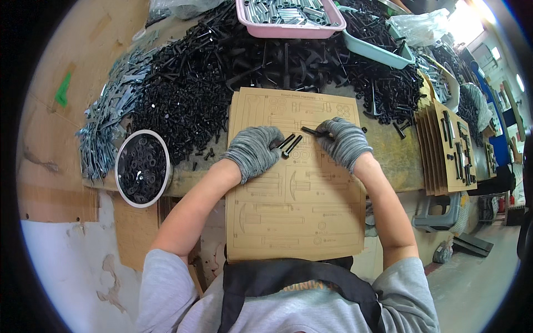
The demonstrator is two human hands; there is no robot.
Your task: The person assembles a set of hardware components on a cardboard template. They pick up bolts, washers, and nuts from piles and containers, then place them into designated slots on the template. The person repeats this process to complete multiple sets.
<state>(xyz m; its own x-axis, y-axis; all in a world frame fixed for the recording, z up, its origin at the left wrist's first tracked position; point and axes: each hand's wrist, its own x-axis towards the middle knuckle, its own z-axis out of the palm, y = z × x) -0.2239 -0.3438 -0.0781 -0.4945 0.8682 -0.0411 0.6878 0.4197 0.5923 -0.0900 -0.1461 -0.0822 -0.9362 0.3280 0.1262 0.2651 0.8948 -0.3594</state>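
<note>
Head view, inventory by position from the cardboard sheet (302, 202), which is lying topmost on a stack and bearing printed outlines of tools and fasteners.

Left gloved hand (256, 151): resting on the sheet's upper half, fingers bunching beside a near bolt (287, 140); whether they are gripping it, cannot tell.

Second bolt (292, 147): lying on the sheet, just right of the first.

Right gloved hand (343, 141): pinching a third bolt (309, 131) above the sheet's upper half, fingertips closing on it.

Surroundings: dark hardware heap (183, 100) spreading left of and beyond the sheet; pink tray (294, 31) sitting beyond it.

Step, by judgement: positioning bolts on the sheet. Next move seemingly calling for aligning the third bolt before loosening that pinch.
</note>
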